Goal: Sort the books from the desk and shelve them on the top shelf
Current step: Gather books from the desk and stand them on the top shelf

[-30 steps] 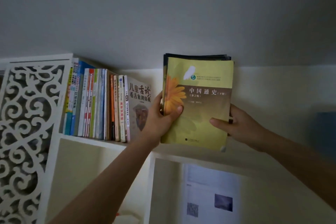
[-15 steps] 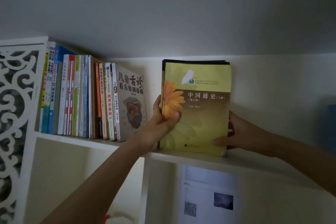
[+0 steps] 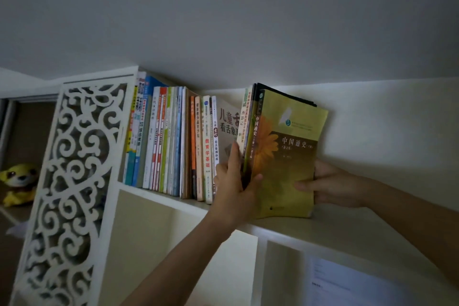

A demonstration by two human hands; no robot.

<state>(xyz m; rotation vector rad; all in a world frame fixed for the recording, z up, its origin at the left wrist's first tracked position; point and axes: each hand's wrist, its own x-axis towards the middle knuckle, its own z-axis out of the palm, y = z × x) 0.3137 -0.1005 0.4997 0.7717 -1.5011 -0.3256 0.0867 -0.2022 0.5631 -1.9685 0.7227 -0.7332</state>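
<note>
Right hand [image 3: 330, 185]: fingers concealed behind the held stack of books [image 3: 285, 156], only the thumb showing on the yellow front cover; books behind that cover visible merely as dark top edges; left hand [image 3: 236, 181] masks the lower spines of the stack and part of the grey cover [image 3: 227, 129] just beside it; small print on the shelved spines [image 3: 169, 141] too fine to read; plush toy [image 3: 18, 182] half screened by the fretwork panel [image 3: 72, 181]; both forearms cut by the frame's edges.
</note>
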